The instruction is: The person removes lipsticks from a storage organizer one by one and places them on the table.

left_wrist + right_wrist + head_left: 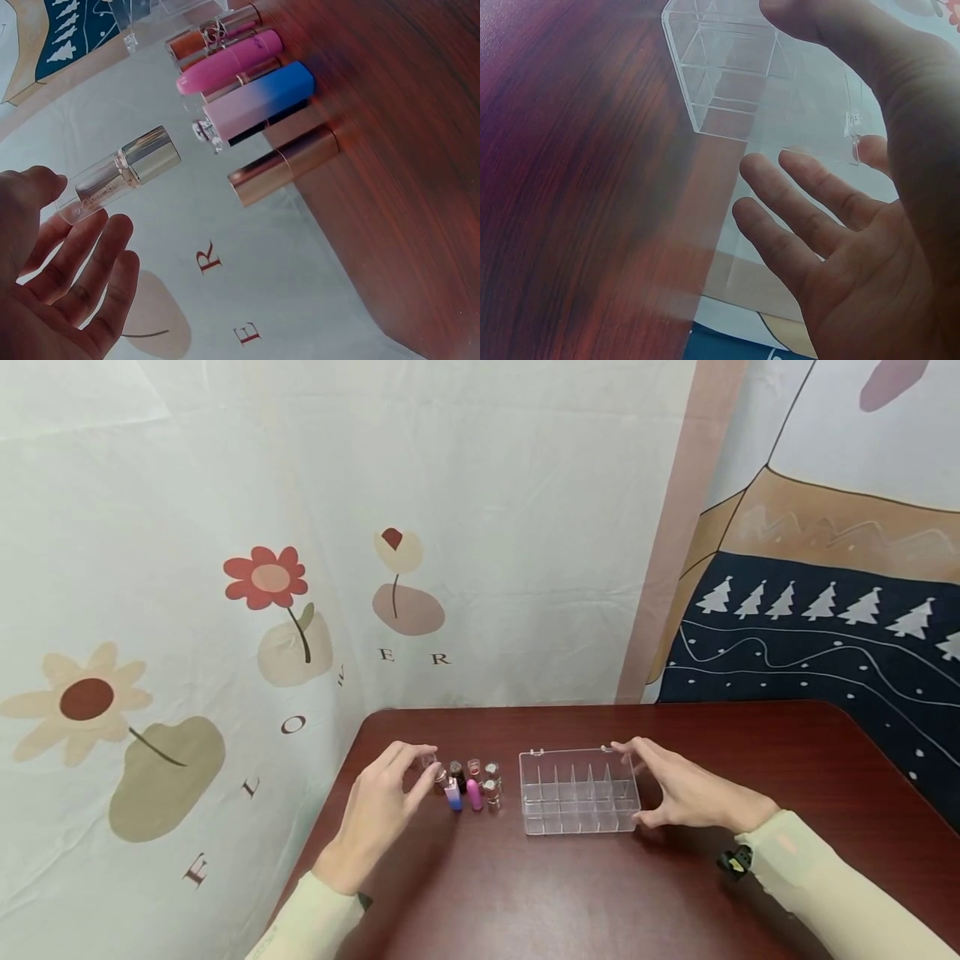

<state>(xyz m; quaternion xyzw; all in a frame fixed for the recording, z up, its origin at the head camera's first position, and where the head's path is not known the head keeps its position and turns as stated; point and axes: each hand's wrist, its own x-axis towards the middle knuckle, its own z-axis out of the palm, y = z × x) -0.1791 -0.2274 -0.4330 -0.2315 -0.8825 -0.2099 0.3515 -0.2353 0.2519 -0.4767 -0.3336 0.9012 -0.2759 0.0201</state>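
Note:
In the left wrist view, my left hand (67, 262) pinches a lipstick (127, 174) by its clear end, its shiny gold end pointing away from the fingers. Beside it stand a pink-to-blue lipstick (453, 796), a bright pink bullet-shaped one (474, 795) and a rose-gold tube (285, 166). My right hand (682, 785) grips the right end of a clear plastic divided box (527, 795), thumb at the front corner and fingers at the back corner. The box has rows of small compartments, and its hinged lid stands raised at the back.
Other lipsticks, among them a clear-capped one (491, 789), stand in a tight group left of the box. Everything sits on a dark red wooden table (570, 893). A printed cloth (525, 527) with flowers and letters hangs behind the table.

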